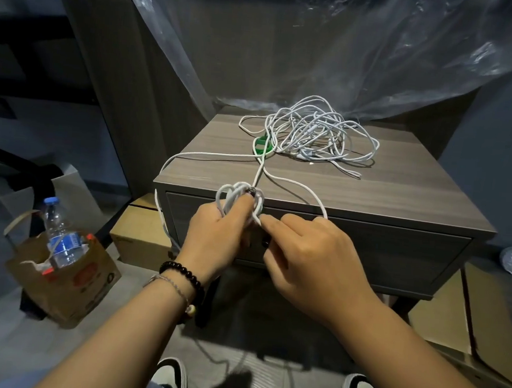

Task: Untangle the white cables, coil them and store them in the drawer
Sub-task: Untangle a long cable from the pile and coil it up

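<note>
Shoes (172, 380) at bottom edge, black w/ white toe caps, one each side. Above them both forearms reach fwd. Left hand (214, 239), beaded bracelets at wrist, has fingers curled round a small coil (238, 201) of white cable, several loops bunched in its grip, held just in front of the drawer (366, 251), which is closed. Right hand (311, 259) just beside it, thumb and forefinger pinching the cable end next to the coil; a strand loops over that hand and back up to the top.

Left on floor: brown paper bag (67, 283), open, w/ a plastic water bottle (61, 236) standing in it, blue cap, plus some paper bits. Cardboard boxes (141, 233) under and beside the nightstand (311, 179).

On nightstand top, farther back: tangled white cables (315, 131) in a loose heap, a green round item (263, 145) partly under them at left. One strand runs from the heap down to the coil. Clear plastic sheet (321, 46) hangs behind.
</note>
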Motion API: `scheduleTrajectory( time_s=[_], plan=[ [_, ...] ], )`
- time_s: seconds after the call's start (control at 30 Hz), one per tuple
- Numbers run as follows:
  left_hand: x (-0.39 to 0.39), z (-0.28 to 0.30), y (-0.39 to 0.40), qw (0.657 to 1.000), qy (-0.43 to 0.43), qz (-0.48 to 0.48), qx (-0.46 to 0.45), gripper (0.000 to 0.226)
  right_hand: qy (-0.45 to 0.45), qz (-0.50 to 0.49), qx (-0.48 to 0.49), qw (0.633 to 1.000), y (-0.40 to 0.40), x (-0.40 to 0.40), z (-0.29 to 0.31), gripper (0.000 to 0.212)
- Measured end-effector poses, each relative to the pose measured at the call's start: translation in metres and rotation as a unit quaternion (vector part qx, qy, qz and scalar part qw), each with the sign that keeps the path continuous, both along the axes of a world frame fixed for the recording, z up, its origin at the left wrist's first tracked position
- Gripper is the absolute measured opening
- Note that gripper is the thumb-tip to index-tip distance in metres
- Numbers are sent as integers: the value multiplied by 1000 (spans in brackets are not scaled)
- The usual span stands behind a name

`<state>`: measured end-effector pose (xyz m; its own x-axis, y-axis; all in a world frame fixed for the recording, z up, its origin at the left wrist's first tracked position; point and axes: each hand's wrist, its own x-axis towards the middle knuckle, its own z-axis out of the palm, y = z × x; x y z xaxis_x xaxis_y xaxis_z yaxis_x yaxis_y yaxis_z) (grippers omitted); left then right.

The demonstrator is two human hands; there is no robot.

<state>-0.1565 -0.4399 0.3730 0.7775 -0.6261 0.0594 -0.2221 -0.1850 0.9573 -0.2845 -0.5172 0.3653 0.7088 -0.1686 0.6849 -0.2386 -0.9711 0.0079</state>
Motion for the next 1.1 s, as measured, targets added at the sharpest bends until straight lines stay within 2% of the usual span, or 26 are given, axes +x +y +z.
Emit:
scheduleTrajectory(
  time_s=[0.17, 0.33, 0.43, 0.57, 0.67, 0.87, 0.97, 1.1],
  plan=[
    [3, 9, -6, 985, 107, 45, -128, 47, -28, -7, 129, 991, 3, 3, -1, 29],
    [-3, 15, -5, 969, 125, 94, -190, 45, -111, 0, 175, 978, 10, 5, 6, 35],
    [-2, 23, -5, 953, 173, 89, -234, 42, -94, -12, 226, 970, 9, 5, 7, 33],
    [-7, 27, -2, 934, 247, 19, -258, 37, -10, 20, 403, 915, 4, 8, -1, 21],
    [-11, 28, 0, 930, 269, -4, -251, 35, -28, 32, 510, 859, 2, 14, -4, 18],
    [-10, 27, 0, 919, 266, -19, -291, 38, -24, -5, 509, 861, -7, 18, -9, 10],
    [-10, 25, 0, 912, 281, -52, -295, 40, -28, -17, 491, 871, -7, 21, -13, 9],
    [-11, 26, 3, 901, 287, -44, -322, 39, -58, -35, 455, 888, -11, 26, -18, 10]
  ],
)
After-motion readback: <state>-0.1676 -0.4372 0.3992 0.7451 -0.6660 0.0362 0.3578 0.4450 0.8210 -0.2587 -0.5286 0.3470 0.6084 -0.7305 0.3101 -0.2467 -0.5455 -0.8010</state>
